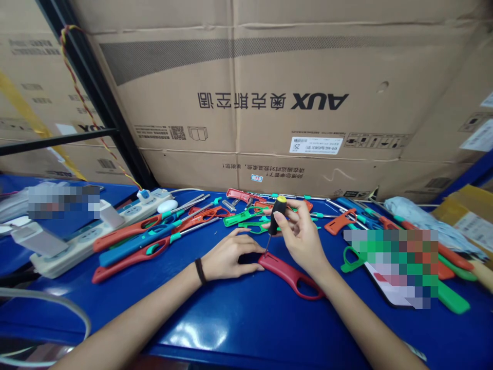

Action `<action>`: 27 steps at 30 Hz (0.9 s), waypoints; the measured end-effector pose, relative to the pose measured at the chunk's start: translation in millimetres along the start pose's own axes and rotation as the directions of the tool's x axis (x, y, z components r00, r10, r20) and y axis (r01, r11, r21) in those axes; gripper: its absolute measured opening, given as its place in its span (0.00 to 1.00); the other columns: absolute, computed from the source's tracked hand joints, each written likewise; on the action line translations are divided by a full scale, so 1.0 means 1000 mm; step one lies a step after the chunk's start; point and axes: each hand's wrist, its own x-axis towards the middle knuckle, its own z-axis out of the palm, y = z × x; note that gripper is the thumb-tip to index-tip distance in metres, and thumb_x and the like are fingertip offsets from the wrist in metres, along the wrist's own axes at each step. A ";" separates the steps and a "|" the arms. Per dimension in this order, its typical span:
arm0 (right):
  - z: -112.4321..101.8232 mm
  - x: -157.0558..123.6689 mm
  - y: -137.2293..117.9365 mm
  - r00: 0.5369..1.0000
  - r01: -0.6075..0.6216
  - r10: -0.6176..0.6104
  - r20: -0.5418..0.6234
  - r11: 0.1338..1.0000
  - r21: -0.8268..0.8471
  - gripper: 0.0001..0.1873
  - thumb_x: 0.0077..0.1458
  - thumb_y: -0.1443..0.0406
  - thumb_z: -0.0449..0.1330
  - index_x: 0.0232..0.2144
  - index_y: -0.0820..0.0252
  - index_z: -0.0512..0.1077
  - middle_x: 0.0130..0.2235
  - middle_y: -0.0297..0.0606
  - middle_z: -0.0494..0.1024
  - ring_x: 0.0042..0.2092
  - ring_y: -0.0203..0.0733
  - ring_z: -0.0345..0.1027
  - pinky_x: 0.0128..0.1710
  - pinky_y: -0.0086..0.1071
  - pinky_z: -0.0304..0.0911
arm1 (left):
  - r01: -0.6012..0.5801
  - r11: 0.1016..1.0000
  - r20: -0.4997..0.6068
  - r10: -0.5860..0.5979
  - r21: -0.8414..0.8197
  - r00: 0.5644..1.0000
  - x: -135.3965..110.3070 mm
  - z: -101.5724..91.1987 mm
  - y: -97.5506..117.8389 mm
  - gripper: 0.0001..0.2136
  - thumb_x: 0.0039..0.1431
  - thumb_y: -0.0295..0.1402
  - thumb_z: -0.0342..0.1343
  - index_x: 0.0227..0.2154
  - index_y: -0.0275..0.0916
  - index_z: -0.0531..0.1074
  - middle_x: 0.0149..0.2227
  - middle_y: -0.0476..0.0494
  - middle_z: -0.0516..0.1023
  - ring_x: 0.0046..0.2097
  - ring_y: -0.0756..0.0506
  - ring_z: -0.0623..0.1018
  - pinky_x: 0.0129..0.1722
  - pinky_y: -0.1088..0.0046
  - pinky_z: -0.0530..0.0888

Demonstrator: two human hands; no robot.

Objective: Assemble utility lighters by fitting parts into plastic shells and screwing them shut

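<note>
In the head view, my right hand (302, 239) is closed around a screwdriver (278, 211) with a black handle and a yellow end cap. The screwdriver stands nearly upright, its thin shaft pointing down at the left end of a red lighter handle (283, 272). That plastic handle lies on the blue table and has an oval trigger opening toward its right end. My left hand (227, 255), with a dark band at its wrist, pinches the handle's left end between thumb and fingers. Behind both hands lie loose green lighter casings (239, 217).
Red and blue long-necked lighters (140, 241) lie on the left beside a white power strip (90, 236) with plugged-in chargers. An orange casing (341, 221) and a green casing (454, 298) lie to the right, near a pixelated area. A large cardboard box (262, 61) stands behind.
</note>
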 end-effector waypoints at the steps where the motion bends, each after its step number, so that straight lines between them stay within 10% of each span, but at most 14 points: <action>1: 0.000 0.000 0.000 1.000 -0.002 0.002 0.003 1.000 -0.001 0.17 0.56 0.54 0.57 0.42 0.52 0.58 0.44 0.41 0.77 0.33 0.42 0.77 0.29 0.35 0.72 | 0.001 1.000 -0.001 -0.001 0.000 1.000 0.000 0.000 0.000 0.13 0.58 0.41 0.58 0.44 0.42 0.72 0.44 0.47 0.79 0.46 0.46 0.76 0.58 0.63 0.56; 10: 0.009 -0.008 -0.002 0.986 0.089 -0.114 0.119 0.976 0.201 0.18 0.56 0.60 0.60 0.38 0.49 0.52 0.33 0.26 0.69 0.33 0.34 0.68 0.38 0.33 0.65 | -0.007 1.000 -0.005 0.007 0.005 1.000 -0.001 0.004 -0.003 0.13 0.59 0.41 0.57 0.45 0.43 0.72 0.45 0.48 0.79 0.49 0.45 0.75 0.59 0.63 0.54; 16: 0.016 -0.012 -0.009 0.964 -0.041 -0.025 0.264 0.970 0.241 0.16 0.63 0.50 0.43 0.41 0.53 0.61 0.35 0.34 0.65 0.38 0.38 0.63 0.41 0.36 0.63 | 0.000 1.000 -0.024 0.000 0.006 1.000 -0.001 0.006 -0.001 0.13 0.58 0.41 0.58 0.43 0.42 0.72 0.43 0.48 0.79 0.47 0.45 0.76 0.58 0.63 0.56; 20: 0.018 -0.010 -0.009 0.986 0.056 -0.105 0.130 0.941 0.335 0.16 0.54 0.57 0.62 0.35 0.50 0.56 0.37 0.30 0.66 0.34 0.35 0.64 0.36 0.32 0.64 | -0.006 1.000 -0.028 0.006 0.017 1.000 0.000 0.007 0.000 0.13 0.58 0.40 0.57 0.44 0.42 0.72 0.45 0.47 0.79 0.49 0.44 0.75 0.58 0.63 0.57; 27: 0.014 -0.009 -0.011 0.981 -0.006 -0.058 0.184 0.945 0.326 0.12 0.62 0.52 0.48 0.37 0.52 0.62 0.40 0.35 0.68 0.35 0.37 0.65 0.36 0.34 0.64 | -0.036 0.999 -0.015 0.036 0.000 0.999 0.002 0.007 0.005 0.13 0.58 0.40 0.57 0.44 0.42 0.72 0.43 0.48 0.79 0.47 0.45 0.76 0.59 0.63 0.56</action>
